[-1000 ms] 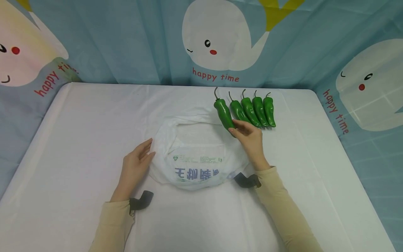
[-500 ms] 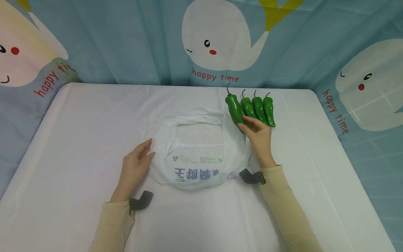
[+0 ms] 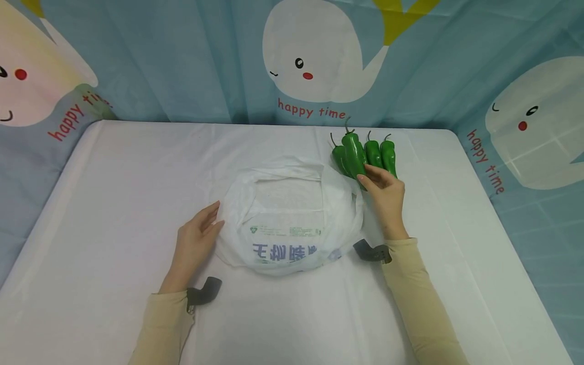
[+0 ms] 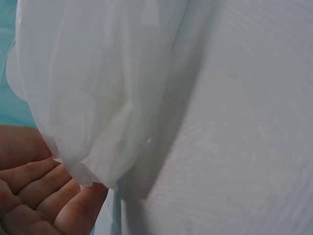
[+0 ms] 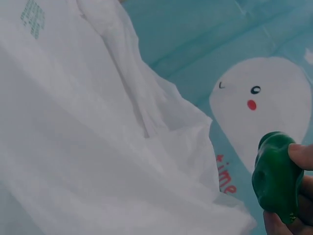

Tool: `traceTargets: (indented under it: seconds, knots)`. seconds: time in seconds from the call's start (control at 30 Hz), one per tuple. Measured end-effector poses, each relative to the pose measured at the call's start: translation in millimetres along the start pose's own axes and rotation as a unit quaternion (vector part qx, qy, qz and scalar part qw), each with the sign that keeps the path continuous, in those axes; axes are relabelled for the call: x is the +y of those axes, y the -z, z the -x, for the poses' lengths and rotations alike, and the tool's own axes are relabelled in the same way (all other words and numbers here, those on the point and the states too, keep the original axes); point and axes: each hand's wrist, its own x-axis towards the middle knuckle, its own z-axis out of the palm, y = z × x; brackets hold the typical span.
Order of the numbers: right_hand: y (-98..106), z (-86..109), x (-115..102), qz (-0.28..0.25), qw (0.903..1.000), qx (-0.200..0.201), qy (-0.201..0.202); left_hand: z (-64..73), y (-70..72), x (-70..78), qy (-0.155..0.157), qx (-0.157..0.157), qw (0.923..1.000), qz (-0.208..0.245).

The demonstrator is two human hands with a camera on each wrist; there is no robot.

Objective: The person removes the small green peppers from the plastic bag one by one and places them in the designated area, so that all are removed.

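Observation:
My right hand (image 3: 383, 195) pinches a green chili pepper (image 3: 353, 153) near its lower tip, thumb against fingers, stem pointing to the back of the table. The right wrist view shows this pepper (image 5: 277, 171) end-on in the fingers. Directly behind it lie other green peppers: one (image 3: 338, 156) shows on its left, two (image 3: 373, 153) on its right, and others may be hidden. A white plastic bag (image 3: 287, 218) with blue and green print stands with its mouth spread. My left hand (image 3: 196, 241) rests at the bag's left side, fingers and thumb apart, touching the plastic (image 4: 98, 122).
A white cloth (image 3: 114, 203) covers the table. Blue curtains with printed whales (image 3: 315, 50) hang behind and at both sides. A dark wrist camera mount (image 3: 205, 291) sits by the left cuff, another (image 3: 370, 251) by the right cuff.
The right hand has moved right and slightly back with its pepper, passing in front of the row, so the leftmost pepper shows again on its left. The left hand and the bag stay still.

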Motion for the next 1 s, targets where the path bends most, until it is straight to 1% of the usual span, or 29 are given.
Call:
traceTargets:
  seconds: [0.37,0.57,0.63,1.0]
  knots:
    - [13.8,-8.0,4.4,0.016,0.9991,0.037,-0.01,0.1,0.2,-0.3,0.001,-0.002,1.0,0.006]
    - [23.0,-14.2,10.4,-0.003,0.9977,0.068,-0.001,-0.4,-0.1,-0.5,0.0,-0.002,1.0,0.004]
    - [26.5,-16.0,11.6,-0.001,0.9968,0.08,-0.003,-0.4,0.2,0.0,0.0,-0.003,1.0,0.003]
    - [49.4,-23.9,22.5,0.02,0.9902,0.135,-0.031,0.3,0.5,1.2,-0.005,-0.001,0.9999,-0.011]
